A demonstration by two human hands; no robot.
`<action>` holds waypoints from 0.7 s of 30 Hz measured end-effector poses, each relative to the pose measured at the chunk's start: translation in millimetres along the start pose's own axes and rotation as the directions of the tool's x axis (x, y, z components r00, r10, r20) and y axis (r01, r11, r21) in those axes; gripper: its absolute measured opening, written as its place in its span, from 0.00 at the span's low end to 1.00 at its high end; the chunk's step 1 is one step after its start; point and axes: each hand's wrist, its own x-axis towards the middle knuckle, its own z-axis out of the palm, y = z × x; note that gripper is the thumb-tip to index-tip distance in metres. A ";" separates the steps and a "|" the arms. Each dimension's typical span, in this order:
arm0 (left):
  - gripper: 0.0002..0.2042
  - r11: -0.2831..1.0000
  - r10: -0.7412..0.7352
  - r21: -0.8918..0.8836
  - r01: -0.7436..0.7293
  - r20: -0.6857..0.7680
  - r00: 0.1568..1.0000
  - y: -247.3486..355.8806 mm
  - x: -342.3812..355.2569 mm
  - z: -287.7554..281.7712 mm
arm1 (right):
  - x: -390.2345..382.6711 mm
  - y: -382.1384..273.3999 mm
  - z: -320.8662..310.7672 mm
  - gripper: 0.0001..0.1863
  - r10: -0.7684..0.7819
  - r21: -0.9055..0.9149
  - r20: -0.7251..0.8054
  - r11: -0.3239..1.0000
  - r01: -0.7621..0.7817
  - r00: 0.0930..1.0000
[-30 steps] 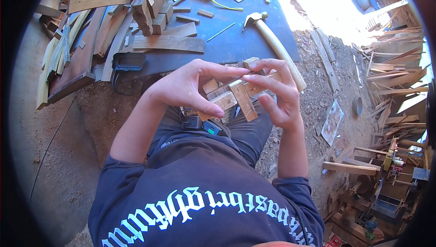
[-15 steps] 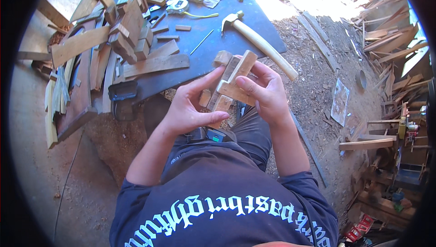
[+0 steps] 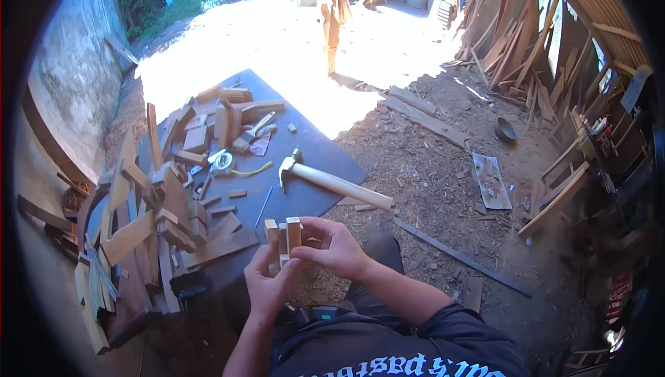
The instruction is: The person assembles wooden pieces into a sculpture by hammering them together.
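Both of my hands hold a small cluster of interlocked light and dark wooden blocks (image 3: 294, 233) at the near edge of the table. My left hand (image 3: 266, 285) is closed around its left side, with the thumb toward the middle. From the right, my right hand (image 3: 337, 249) grips it between thumb and fingers. The block ends stick up above my fingertips; the lower part of the cluster is hidden by my hands. Just beyond lies a claw hammer (image 3: 336, 184) with a pale wooden handle, and a thin bluish rod (image 3: 264, 205) rests left of it.
The dark blue table (image 3: 324, 155) carries a tape measure (image 3: 222, 162), a paintbrush (image 3: 262, 125) and many wood offcuts (image 3: 176, 200) piled left. Wood scraps cover the ground to the right, with a long flat strip (image 3: 460, 256) there. A wooden post (image 3: 332, 44) stands beyond the table.
My view has tilted up, showing the yard. The hands have come closer together around the blocks, which now stand more upright. The hammer and tape measure keep their places on the table.
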 end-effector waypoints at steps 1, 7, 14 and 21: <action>0.20 0.999 0.038 0.036 -0.038 0.001 0.999 3.3 1.6 4.0 | 1.3 2.9 -3.3 0.31 0.001 -0.011 0.009 1.000 -0.001 1.000; 0.18 0.943 0.232 0.221 -0.249 0.099 0.968 3.6 13.1 -6.4 | 8.6 -5.9 -5.4 0.31 0.036 -0.005 0.028 0.999 -0.036 0.999; 0.17 0.975 0.089 0.198 -0.096 0.047 0.995 10.9 17.0 -12.5 | 22.3 -5.4 -2.7 0.32 0.058 -0.122 0.010 0.991 -0.056 0.998; 0.22 0.976 -0.178 -0.102 0.191 0.124 0.976 29.8 41.4 -3.3 | 25.3 -17.5 -7.8 0.34 -0.034 -0.180 -0.055 0.983 0.024 0.998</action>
